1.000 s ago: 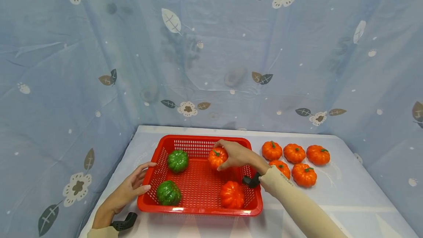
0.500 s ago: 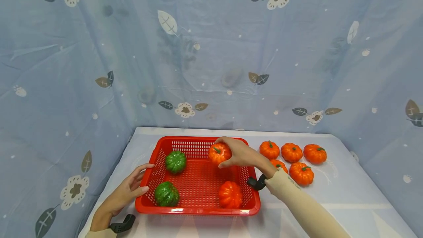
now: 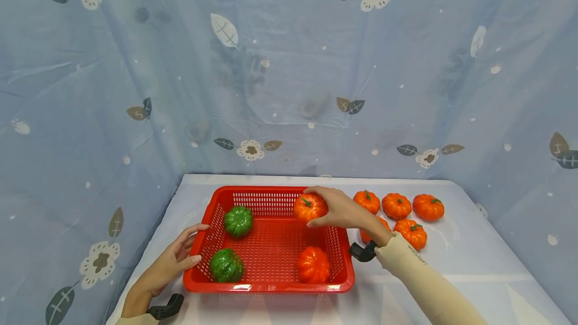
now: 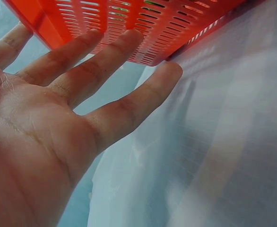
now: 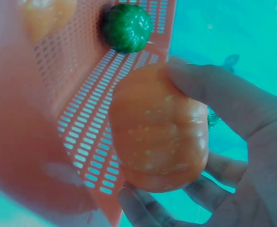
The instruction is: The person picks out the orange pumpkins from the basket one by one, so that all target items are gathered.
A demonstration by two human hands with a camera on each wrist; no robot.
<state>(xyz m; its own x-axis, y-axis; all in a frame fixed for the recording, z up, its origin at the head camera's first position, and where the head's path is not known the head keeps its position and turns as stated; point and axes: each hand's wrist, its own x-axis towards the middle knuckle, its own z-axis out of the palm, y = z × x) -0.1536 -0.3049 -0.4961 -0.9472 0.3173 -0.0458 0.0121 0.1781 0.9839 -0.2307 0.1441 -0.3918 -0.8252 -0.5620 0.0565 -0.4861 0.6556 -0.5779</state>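
My right hand (image 3: 335,208) grips a small orange pumpkin (image 3: 309,207) with a green stem, held over the back right part of a red plastic basket (image 3: 271,288). The right wrist view shows thumb and fingers around the same pumpkin (image 5: 160,130), with the basket's slotted wall behind it. Inside the basket lie two green pumpkins, one at the back left (image 3: 238,221) and one at the front left (image 3: 227,265), plus an orange pumpkin (image 3: 313,265) at the front right. My left hand (image 3: 173,260) is at the basket's left rim, fingers extended beside the slotted wall (image 4: 124,28).
To the right of the basket, several orange pumpkins stand grouped on the white-covered table (image 3: 469,265), such as one at the far right (image 3: 428,207). A blue patterned curtain (image 3: 289,64) hangs behind and at both sides.
My right hand has lifted the orange pumpkin and carried it to the right, toward the basket's right wall. My left hand stays at the left rim. The head view has shifted slightly.
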